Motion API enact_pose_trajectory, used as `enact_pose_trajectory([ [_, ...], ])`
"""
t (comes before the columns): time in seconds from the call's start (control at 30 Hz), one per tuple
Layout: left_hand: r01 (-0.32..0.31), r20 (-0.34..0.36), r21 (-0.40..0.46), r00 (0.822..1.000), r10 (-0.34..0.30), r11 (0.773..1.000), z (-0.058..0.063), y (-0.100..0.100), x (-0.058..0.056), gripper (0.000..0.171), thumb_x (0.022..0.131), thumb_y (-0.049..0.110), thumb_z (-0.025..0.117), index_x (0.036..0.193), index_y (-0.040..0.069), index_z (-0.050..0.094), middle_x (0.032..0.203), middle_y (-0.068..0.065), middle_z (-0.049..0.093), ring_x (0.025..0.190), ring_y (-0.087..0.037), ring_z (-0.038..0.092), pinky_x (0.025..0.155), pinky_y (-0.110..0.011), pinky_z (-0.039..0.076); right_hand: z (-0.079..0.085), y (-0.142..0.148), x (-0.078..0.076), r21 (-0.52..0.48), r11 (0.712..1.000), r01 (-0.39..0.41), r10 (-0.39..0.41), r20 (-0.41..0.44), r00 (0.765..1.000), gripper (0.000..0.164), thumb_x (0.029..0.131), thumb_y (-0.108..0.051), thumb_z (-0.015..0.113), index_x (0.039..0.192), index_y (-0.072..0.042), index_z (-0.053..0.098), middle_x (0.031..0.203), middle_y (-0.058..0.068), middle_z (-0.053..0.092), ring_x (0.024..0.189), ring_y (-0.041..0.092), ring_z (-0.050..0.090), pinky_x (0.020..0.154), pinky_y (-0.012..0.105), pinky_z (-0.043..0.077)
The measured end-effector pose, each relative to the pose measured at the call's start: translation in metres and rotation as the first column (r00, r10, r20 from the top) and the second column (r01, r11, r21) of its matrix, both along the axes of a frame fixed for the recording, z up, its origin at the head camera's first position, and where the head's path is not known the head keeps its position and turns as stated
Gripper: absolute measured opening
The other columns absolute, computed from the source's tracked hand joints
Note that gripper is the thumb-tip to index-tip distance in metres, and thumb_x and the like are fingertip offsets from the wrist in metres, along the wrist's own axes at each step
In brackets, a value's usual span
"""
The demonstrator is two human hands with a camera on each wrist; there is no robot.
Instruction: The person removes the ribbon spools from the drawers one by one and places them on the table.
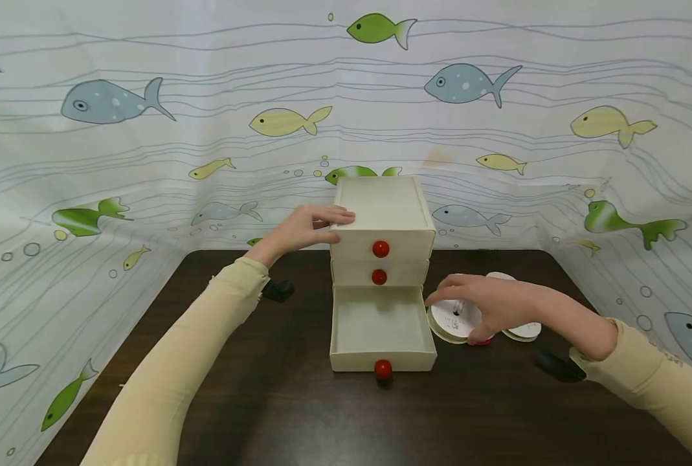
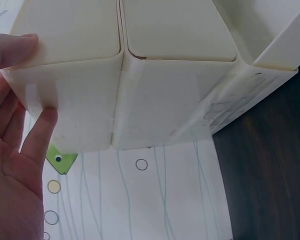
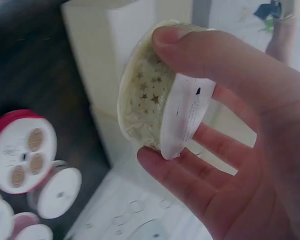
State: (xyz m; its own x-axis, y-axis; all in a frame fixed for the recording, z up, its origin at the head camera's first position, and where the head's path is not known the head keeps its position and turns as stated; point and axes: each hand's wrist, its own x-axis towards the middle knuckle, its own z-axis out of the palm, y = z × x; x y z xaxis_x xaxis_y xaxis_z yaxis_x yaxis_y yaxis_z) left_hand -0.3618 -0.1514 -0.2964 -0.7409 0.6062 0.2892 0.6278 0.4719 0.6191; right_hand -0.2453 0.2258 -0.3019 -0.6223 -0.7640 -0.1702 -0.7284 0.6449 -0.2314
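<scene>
A cream drawer unit [image 1: 384,200] with red knobs stands in the middle of the table. Its bottom drawer [image 1: 383,317] is pulled out, and the two above it are in. My left hand [image 1: 311,226] grips the unit's upper left front corner, fingers over the top and thumb at the front. In the left wrist view one finger [image 2: 42,127] presses the side wall. Just right of the open drawer, my right hand [image 1: 491,301] holds a ribbon spool [image 3: 152,95] between thumb and fingers. Gold stars show on its pale ribbon, and its end disc is white.
Several other ribbon spools [image 3: 25,152] lie on the dark table [image 1: 299,414] right of the unit, one of them with a red edge. Fish-patterned white sheeting [image 1: 229,84] encloses the table at the back and sides.
</scene>
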Motion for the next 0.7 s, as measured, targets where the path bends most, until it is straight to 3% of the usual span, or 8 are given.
enact_pose_trajectory([
  [0.23,0.004,-0.007,-0.009,1.0,-0.004,1.0,0.0,-0.002,0.0,0.042,0.089,0.021,0.074,0.13,0.022,0.067,0.142,-0.002,0.06,0.139,-0.017,0.05,0.11,-0.046,0.047,-0.029,0.028,0.009,0.018,0.999,0.041,-0.04,-0.017,0.999,0.079,0.07,-0.027,0.088,0.139,-0.036,0.053,0.134,-0.004,0.053,0.115,0.016,0.053,0.088,0.032,0.052],
  [0.37,0.001,0.012,0.001,1.0,-0.001,1.0,-0.001,-0.002,0.0,0.042,0.088,0.022,0.074,0.13,0.023,0.068,0.142,-0.001,0.06,0.139,-0.017,0.049,0.111,-0.046,0.046,-0.047,0.04,0.016,0.009,0.999,0.054,-0.054,-0.002,0.999,0.083,0.068,-0.028,0.089,0.142,-0.035,0.051,0.141,0.004,0.054,0.128,0.029,0.053,0.092,0.035,0.053],
  [0.5,-0.001,0.017,-0.004,1.0,0.002,1.0,0.0,-0.002,0.001,0.042,0.089,0.022,0.074,0.13,0.023,0.068,0.143,-0.001,0.059,0.139,-0.017,0.049,0.109,-0.046,0.047,-0.06,0.049,0.022,-0.015,0.996,0.084,-0.083,0.036,0.996,0.083,0.068,-0.03,0.089,0.142,-0.029,0.052,0.143,0.009,0.055,0.129,0.035,0.054,0.092,0.036,0.053],
  [0.7,-0.001,0.02,-0.004,1.0,0.001,1.0,0.0,-0.001,0.001,0.042,0.089,0.023,0.073,0.131,0.023,0.067,0.144,-0.002,0.058,0.139,-0.018,0.049,0.111,-0.047,0.046,-0.077,0.057,0.028,-0.03,0.996,0.089,-0.088,0.045,0.995,0.078,0.066,-0.031,0.09,0.135,-0.027,0.056,0.135,-0.001,0.06,0.121,0.021,0.058,0.092,0.032,0.053],
])
